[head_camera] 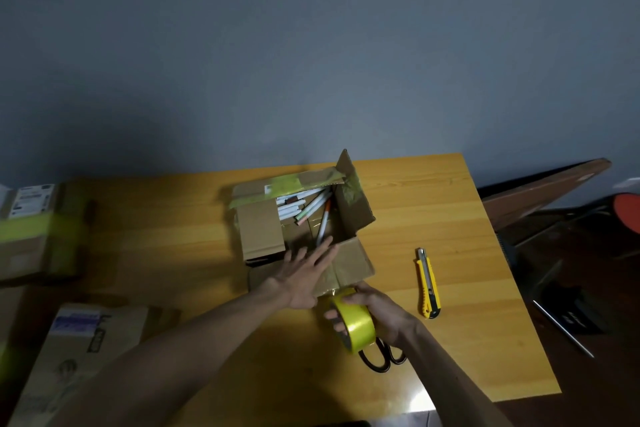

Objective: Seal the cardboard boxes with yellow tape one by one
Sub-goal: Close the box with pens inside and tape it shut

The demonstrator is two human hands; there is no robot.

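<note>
Three boxes are showing: an open box (263,232) on the desk (433,204), a taped box (31,236) at the left edge, and a third box (86,350) at the lower left. Pens (311,206) are lying inside the open one, at least six, overlapping too much for an exact count. One tape roll (358,324), one knife (428,282) and one pair of scissors (389,357) are showing. Two hands are showing: left hand (308,276), right hand (375,308).
</note>
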